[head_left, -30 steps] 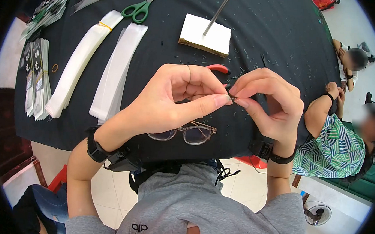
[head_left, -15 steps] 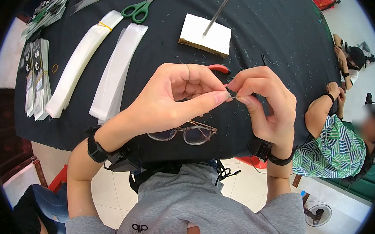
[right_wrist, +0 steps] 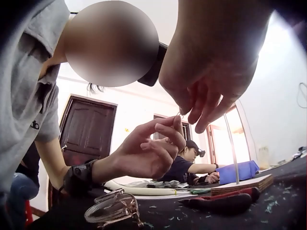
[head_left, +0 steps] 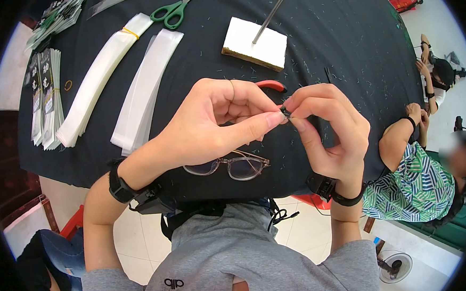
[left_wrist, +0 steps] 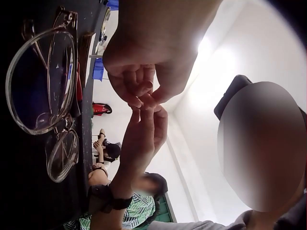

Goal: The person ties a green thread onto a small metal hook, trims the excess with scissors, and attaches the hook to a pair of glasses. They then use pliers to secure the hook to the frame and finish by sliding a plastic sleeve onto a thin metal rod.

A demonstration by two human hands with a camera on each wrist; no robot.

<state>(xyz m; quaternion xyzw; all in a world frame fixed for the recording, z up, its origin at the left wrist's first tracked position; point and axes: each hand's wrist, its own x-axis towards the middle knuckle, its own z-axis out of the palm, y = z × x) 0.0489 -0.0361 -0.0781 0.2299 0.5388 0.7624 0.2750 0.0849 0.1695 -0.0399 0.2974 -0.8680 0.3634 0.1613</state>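
Observation:
My left hand (head_left: pixel 218 120) pinches a tiny dark, thin wire-like piece (head_left: pixel 285 112) between thumb and forefinger. Opposite it, my right hand (head_left: pixel 334 127) has its thumb and fingertips at the other side of the same piece, pinching it. Fine strands of the piece (right_wrist: pixel 180 114) show between the fingertips in the right wrist view; its exact kind I cannot tell. Both hands are raised above the black-covered table. Under the left hand lie clear-framed eyeglasses (head_left: pixel 246 168). Red-handled pliers (right_wrist: pixel 223 200) rest beyond the hands, partly hidden in the head view.
A white-topped block (head_left: pixel 245 37) holds an upright metal rod (head_left: pixel 270 17). To the left are green-handled scissors (head_left: pixel 171 15), clear plastic sleeves (head_left: pixel 147 89), a banded sleeve bundle (head_left: pixel 101 79) and printed packets (head_left: pixel 45 99). Small green clippings dot the black cloth (head_left: pixel 351 51). Other people sit at the right.
My right fingertips drew slightly away from the left ones, showing a thin strand between them, then came back close to the piece. The left hand has stayed nearly still.

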